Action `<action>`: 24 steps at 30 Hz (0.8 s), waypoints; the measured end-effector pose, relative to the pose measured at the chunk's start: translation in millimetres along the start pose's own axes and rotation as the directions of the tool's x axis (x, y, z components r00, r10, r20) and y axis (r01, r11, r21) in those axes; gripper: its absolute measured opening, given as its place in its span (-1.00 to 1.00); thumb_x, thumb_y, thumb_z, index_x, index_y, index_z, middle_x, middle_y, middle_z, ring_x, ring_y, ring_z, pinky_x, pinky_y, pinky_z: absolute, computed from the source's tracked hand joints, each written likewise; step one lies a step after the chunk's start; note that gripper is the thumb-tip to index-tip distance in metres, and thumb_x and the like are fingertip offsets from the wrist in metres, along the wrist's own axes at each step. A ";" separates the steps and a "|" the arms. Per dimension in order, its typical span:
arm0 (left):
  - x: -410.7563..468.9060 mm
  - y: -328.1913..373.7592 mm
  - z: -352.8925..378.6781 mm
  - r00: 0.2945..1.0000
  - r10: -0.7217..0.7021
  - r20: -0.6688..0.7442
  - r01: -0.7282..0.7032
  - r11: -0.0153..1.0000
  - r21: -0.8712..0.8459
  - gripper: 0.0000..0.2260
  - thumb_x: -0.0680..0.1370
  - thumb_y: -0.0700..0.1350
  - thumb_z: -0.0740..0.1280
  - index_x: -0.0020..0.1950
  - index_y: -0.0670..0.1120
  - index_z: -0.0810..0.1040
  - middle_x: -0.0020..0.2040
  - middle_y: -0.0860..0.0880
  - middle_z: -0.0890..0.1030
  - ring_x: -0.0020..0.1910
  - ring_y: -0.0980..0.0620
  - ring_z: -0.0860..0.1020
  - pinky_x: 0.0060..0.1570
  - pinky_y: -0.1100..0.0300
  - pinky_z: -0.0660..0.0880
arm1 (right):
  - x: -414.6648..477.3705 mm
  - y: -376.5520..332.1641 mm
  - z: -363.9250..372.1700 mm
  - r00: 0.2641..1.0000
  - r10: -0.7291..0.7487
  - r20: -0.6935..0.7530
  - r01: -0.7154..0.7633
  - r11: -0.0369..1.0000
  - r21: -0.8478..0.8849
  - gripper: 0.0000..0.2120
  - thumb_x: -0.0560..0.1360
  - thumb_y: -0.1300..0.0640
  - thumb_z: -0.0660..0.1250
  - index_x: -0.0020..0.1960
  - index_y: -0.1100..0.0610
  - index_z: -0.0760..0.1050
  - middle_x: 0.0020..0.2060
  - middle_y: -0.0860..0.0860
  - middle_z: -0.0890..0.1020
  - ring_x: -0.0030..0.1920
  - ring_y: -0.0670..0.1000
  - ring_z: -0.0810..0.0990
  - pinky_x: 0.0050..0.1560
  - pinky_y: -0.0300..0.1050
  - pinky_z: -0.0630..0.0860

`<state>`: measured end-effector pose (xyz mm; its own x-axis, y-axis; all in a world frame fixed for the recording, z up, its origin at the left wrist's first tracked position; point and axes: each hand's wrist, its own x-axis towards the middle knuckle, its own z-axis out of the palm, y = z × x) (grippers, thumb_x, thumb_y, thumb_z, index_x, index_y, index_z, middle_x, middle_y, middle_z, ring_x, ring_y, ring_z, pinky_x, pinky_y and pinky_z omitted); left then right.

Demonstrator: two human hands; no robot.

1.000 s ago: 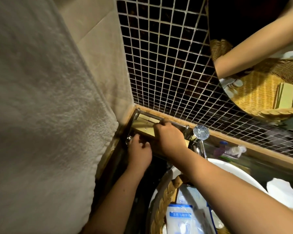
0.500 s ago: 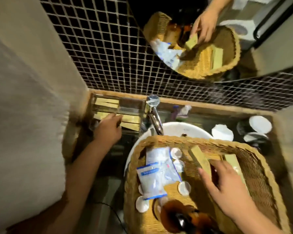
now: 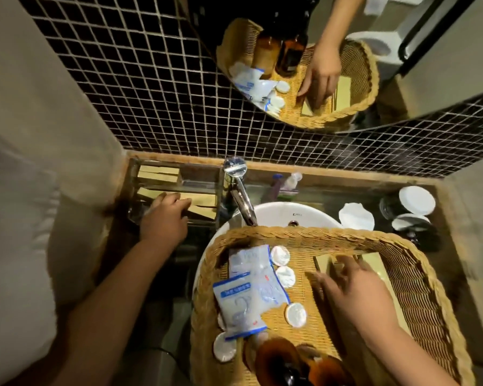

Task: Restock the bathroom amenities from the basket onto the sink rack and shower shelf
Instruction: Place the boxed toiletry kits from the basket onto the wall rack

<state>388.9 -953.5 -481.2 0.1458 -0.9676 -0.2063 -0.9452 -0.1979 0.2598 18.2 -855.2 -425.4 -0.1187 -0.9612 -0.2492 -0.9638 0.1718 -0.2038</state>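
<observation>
A woven basket (image 3: 290, 232) sits over the white sink (image 3: 279, 215). It holds flat tan boxes (image 3: 374, 263), blue-and-white sachets (image 3: 240, 299), round white packets (image 3: 285, 275) and amber bottles (image 3: 279, 360). My right hand (image 3: 352, 288) is inside the basket, fingers spread over the tan boxes, gripping nothing that I can see. The glass sink rack (image 3: 201, 182) stands in the left corner with tan boxes (image 3: 156, 174) stacked in it. At the rack's front, my left hand (image 3: 165, 215) rests with its fingers loosely laid on a tan box.
A chrome faucet (image 3: 240, 196) rises between rack and basket. Small bottles (image 3: 276, 182) stand behind it. Dark jars with white lids (image 3: 416, 200) and a white packet (image 3: 356, 217) sit at the right. A towel (image 3: 11, 218) hangs left; a round mirror (image 3: 430, 65) hangs above.
My right hand left the rack and moved down into the basket, onto the tan boxes. My left hand stayed at the rack. The view swung right and down.
</observation>
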 end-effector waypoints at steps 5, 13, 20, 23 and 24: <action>-1.8 -19.6 -5.4 0.999 -0.033 0.016 0.033 0.999 -0.025 -0.57 0.57 -0.04 0.33 0.44 0.15 0.43 0.47 -0.01 0.41 0.50 -0.05 0.25 0.38 -0.05 0.33 | 18.7 -103.7 -58.6 0.872 -0.383 -0.305 0.465 0.843 0.270 -0.80 0.58 -0.05 0.32 0.17 -0.04 0.57 -0.09 -0.17 0.58 -0.09 -0.18 0.57 0.00 -0.33 0.46; 18.1 -42.7 -10.5 0.999 -0.043 0.022 0.037 0.978 0.207 -0.69 0.58 0.05 0.28 0.34 0.16 0.49 0.25 0.01 0.57 0.15 -0.09 0.54 0.10 0.08 0.42 | 108.1 -299.5 -7.9 0.757 -0.614 0.224 0.616 0.785 0.070 -0.76 0.53 0.12 0.36 0.17 0.15 0.58 0.07 0.11 0.63 0.09 0.15 0.62 0.08 0.01 0.58; 39.3 -41.1 -14.2 0.990 -0.038 0.138 0.008 0.978 0.206 -0.73 0.57 -0.01 0.29 0.28 0.11 0.48 0.33 -0.01 0.47 0.33 -0.09 0.43 0.25 0.03 0.33 | 138.3 -301.7 50.1 0.753 -0.475 0.456 0.566 0.821 -0.079 -0.86 0.57 0.06 0.37 -0.08 0.12 0.50 -0.22 0.05 0.52 -0.12 0.17 0.58 -0.19 -0.02 0.46; 42.6 -44.8 -14.8 0.989 -0.021 0.148 -0.012 0.976 0.216 -0.70 0.59 0.01 0.27 0.33 0.12 0.44 0.39 0.00 0.43 0.40 -0.08 0.36 0.34 -0.01 0.26 | 139.2 -294.3 55.2 0.742 -0.507 0.439 0.591 0.803 -0.070 -0.76 0.57 0.05 0.34 0.19 0.13 0.49 0.00 0.10 0.63 0.03 0.21 0.62 -0.09 0.04 0.53; 43.8 -46.8 -16.1 0.987 -0.013 0.158 -0.021 0.976 0.215 -0.69 0.59 0.03 0.27 0.33 0.14 0.44 0.40 0.00 0.42 0.41 -0.08 0.35 0.35 -0.01 0.25 | 139.5 -293.5 55.9 0.733 -0.509 0.452 0.598 0.799 -0.070 -0.73 0.58 0.06 0.33 0.24 0.13 0.46 0.07 0.13 0.63 0.07 0.23 0.62 -0.02 0.07 0.55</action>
<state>444.2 -989.1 -487.3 0.1102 -0.9278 -0.3564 -0.9887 -0.1388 0.0557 297.8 -1027.7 -453.3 0.5112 -0.6940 -0.5070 -0.8574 -0.4525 -0.2451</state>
